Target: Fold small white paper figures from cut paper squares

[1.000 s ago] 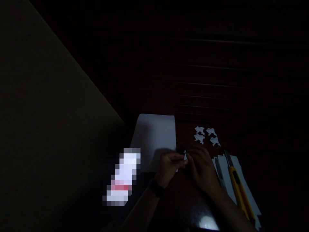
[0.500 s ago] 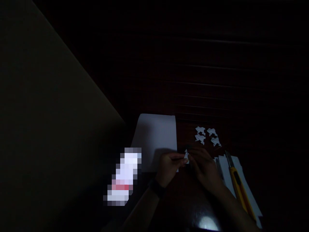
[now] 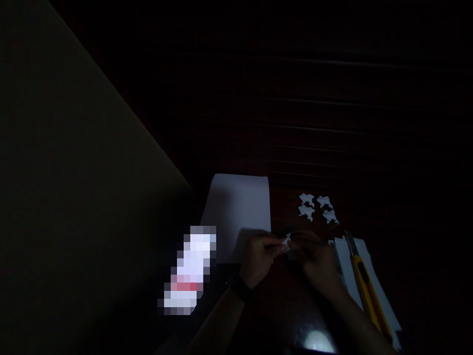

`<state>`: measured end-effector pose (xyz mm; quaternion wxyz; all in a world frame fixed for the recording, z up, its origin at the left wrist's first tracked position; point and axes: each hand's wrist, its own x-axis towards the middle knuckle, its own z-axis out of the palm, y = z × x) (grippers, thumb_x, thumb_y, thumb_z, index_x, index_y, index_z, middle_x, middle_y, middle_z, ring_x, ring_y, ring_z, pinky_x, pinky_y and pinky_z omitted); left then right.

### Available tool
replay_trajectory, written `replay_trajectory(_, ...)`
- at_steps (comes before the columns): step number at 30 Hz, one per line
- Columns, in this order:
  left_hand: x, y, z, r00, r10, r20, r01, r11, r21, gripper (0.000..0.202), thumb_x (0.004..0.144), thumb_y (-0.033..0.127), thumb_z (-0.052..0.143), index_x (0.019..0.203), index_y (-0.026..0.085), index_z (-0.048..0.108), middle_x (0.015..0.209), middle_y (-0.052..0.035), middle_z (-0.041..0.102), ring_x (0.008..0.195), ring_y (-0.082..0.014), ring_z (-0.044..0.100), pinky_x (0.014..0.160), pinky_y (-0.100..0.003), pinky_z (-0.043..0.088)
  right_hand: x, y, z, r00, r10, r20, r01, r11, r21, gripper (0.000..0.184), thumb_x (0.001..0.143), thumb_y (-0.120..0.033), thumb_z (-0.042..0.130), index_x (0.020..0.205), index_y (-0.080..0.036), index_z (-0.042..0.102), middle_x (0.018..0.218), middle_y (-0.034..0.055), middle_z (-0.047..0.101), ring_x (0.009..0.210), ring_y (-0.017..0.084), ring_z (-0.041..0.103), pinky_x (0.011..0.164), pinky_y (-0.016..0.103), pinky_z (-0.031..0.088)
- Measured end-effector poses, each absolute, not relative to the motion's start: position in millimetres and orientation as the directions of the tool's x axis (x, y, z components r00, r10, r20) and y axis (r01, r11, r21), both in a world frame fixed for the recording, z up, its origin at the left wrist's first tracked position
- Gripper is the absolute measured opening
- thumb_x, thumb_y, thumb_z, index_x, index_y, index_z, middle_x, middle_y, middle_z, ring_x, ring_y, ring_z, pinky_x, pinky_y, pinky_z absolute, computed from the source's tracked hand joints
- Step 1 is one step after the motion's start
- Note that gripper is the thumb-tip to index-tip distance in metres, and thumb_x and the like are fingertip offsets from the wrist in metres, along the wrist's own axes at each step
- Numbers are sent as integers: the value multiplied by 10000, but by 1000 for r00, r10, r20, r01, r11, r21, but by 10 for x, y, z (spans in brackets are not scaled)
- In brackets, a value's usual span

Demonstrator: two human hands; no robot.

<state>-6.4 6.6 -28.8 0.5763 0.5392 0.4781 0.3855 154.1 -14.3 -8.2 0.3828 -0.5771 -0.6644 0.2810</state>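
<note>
A small folded piece of white paper is pinched between my two hands above the dark table. My left hand, with a dark band at the wrist, grips its left side between thumb and fingers. From the right, my right hand presses thumb and fingers on the same piece, hiding part of it. Beyond my right hand lie several small folded paper figures with pointed corners, set in a loose group. Dim light hides the finer folds.
A large white sheet of paper lies behind my left hand. At the right, a yellow utility knife with its blade out rests on white paper strips. A bright, blurred-out rectangle is at the left, near a pale wall.
The folded paper has tilted to the right and dropped slightly between my fingers. My right hand has shifted a little and its fingers have curled in more.
</note>
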Motion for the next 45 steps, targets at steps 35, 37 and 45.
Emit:
replay_trajectory(35,-13,36,-328,233,963,-136,43,129,991,224,719,315,666,884,171,713,836,-72,702,756,-196,641,645,-256,496,1507,-128,-95,105,994,-16,502,-67,-862,205,820,-324,535,716,-190,650,691,20,653,658,186,592,606,281,418)
replay_trajectory(37,2,18,-323,188,973,-134,71,122,990,187,700,301,683,828,170,720,796,-66,694,724,-186,634,616,-245,487,1484,-146,-112,115,993,34,542,-34,-840,203,822,-309,538,682,-194,630,705,19,639,688,188,590,629,282,410)
replay_trajectory(45,-11,26,-335,225,960,-167,50,159,986,216,686,332,692,830,173,716,762,-51,694,654,-158,616,542,-221,459,1503,-154,-52,54,998,-18,499,-42,-866,227,856,-355,499,733,-195,602,670,-4,619,625,160,574,591,252,397)
